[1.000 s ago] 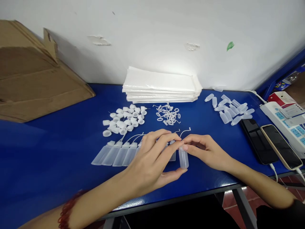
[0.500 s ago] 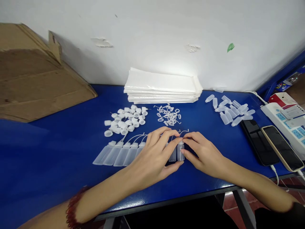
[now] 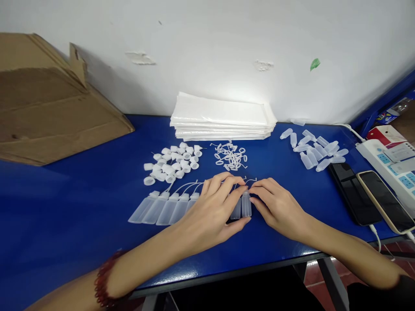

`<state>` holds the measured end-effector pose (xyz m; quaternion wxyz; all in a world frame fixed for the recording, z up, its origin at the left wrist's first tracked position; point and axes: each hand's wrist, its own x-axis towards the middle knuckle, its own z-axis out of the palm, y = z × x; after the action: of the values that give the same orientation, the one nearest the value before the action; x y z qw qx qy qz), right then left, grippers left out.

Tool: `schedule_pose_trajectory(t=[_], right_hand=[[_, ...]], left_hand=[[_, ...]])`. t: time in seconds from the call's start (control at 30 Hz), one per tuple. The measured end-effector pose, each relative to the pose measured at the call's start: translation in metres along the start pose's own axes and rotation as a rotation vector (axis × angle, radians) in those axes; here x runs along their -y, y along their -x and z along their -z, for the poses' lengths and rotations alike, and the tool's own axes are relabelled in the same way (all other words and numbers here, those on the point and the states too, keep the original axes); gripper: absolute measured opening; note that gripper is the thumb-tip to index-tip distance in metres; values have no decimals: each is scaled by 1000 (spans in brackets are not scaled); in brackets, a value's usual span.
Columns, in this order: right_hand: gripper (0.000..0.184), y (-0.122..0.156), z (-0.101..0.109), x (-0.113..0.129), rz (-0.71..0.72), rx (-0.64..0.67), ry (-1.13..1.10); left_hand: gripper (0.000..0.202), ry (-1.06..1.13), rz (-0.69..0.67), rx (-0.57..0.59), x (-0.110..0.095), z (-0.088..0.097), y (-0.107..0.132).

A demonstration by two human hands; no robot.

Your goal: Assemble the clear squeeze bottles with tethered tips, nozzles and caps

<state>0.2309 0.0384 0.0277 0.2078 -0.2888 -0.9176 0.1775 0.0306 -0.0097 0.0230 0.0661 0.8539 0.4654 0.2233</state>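
A small translucent plastic bottle (image 3: 246,205) lies on the table between my hands, its neck away from me. My left hand (image 3: 215,207) spans it, fingertips at the neck and thumb by the base. My right hand (image 3: 281,208) pinches in at the neck from the right, where a thin white strap (image 3: 252,180) sticks out. The strap's ring end is hidden by fingers. To the left, a row of similar bottles (image 3: 164,209) with straps on their necks runs partly under my left hand.
Beyond the row are a heap of white caps (image 3: 173,163) and loose ring straps (image 3: 229,155). Loose bottles (image 3: 316,149) lie at right, near two phones (image 3: 385,201) and a power strip (image 3: 389,166). White packets (image 3: 223,116) stand by the wall; a cardboard box (image 3: 48,103) is left.
My right thumb has slid up from the bottle's side toward the neck. My left hand keeps its place around the bottle. The view has shifted slightly.
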Motion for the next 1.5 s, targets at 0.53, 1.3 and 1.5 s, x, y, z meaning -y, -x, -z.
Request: schedule_pose_trajectory(t=[0.53, 1.3, 1.5], right_hand=[[21, -2, -1, -1, -22, 103, 2], [28, -9, 64, -86, -452, -120, 627], [32, -5, 67, -93, -519, -27, 764]], left_hand=[[38, -64, -17, 23, -3, -1, -1], [44, 4, 113, -52, 24, 16, -3], [38, -66, 176, -86, 51, 18, -6]])
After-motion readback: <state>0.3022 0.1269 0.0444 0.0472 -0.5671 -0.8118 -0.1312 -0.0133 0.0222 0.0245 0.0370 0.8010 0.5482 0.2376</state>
